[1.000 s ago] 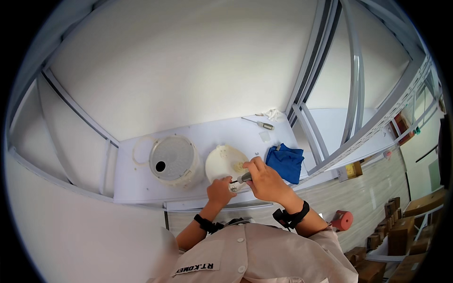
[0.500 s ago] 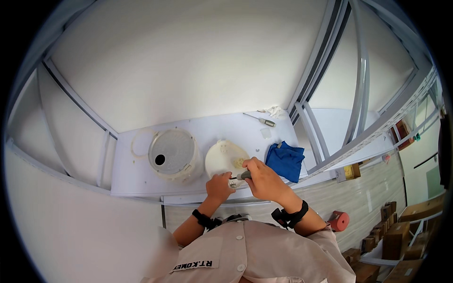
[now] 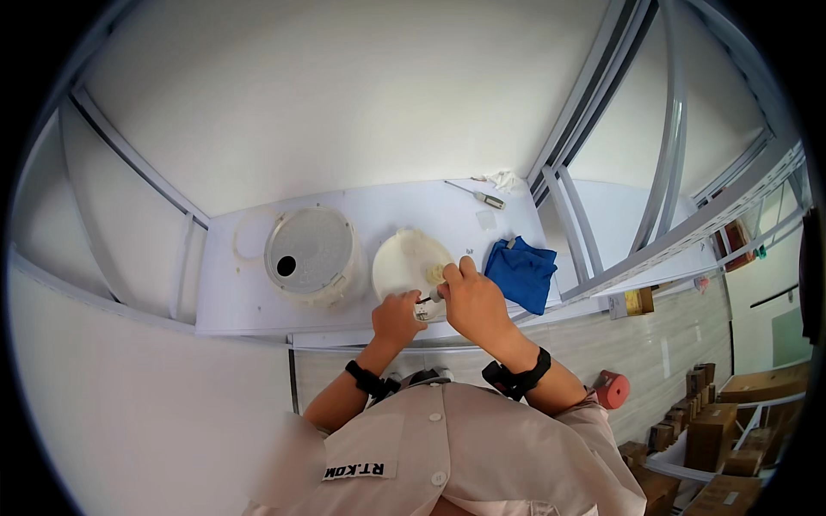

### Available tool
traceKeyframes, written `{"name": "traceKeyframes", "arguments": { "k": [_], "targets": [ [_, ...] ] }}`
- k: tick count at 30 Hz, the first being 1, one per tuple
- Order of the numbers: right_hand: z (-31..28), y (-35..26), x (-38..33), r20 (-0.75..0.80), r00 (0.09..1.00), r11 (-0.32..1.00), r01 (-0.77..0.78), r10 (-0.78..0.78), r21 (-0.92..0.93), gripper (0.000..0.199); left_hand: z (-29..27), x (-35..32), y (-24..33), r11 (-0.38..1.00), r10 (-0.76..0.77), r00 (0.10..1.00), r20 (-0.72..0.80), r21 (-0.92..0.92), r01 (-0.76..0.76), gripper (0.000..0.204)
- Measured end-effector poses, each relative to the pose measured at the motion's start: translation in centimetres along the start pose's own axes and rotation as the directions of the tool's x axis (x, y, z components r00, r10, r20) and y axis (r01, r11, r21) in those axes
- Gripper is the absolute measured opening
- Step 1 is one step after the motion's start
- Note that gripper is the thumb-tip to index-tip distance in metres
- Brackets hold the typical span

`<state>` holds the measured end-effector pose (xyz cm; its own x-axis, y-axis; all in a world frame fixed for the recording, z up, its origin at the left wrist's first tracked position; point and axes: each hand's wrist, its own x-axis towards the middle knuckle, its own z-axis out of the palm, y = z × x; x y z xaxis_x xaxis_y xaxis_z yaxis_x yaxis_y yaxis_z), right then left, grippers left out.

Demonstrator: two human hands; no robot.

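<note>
A shallow, round white plastic part (image 3: pixel 398 265) lies near the table's front edge. My left hand (image 3: pixel 396 318) is closed on its near rim, beside a small fitting (image 3: pixel 422 313) whose details are too small to make out. My right hand (image 3: pixel 475 303) wraps round the grey handle of a screwdriver (image 3: pixel 435 295), its shaft pointing left toward the left fingertips. Where the tip ends is hidden by the fingers. Inside the white part, by my right fingers, sits a yellowish clump (image 3: pixel 435 274).
To the left stands a white round tub (image 3: pixel 323 291) with a grey top and a dark hole. A folded blue cloth (image 3: pixel 520 277) lies on the right. Behind it are another screwdriver (image 3: pixel 489 199) and crumpled white material (image 3: pixel 506 181). Metal frame posts (image 3: pixel 578 215) rise at the right.
My right hand has turned over the screwdriver, and less of its handle shows. My left hand keeps its place on the rim. The table sits slightly higher in view.
</note>
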<state>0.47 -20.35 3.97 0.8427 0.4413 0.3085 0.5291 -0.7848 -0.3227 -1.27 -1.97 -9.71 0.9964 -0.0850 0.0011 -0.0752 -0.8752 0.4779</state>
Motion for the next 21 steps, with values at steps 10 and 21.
{"name": "traceKeyframes", "arguments": {
  "k": [10, 21],
  "targets": [
    [-0.3, 0.5, -1.1, -0.039, 0.998, 0.974, -0.033, 0.042, 0.223, 0.032, 0.4, -0.3, -0.3, 1.000, -0.006, 0.999, -0.050, -0.005, 0.006, 0.064],
    [-0.6, 0.2, -1.8, -0.008, 1.000, 0.936, -0.024, 0.029, 0.351, 0.032, -0.4, 0.0, -0.2, 1.000, 0.005, 1.000, 0.013, -0.003, -0.005, 0.066]
  ]
}}
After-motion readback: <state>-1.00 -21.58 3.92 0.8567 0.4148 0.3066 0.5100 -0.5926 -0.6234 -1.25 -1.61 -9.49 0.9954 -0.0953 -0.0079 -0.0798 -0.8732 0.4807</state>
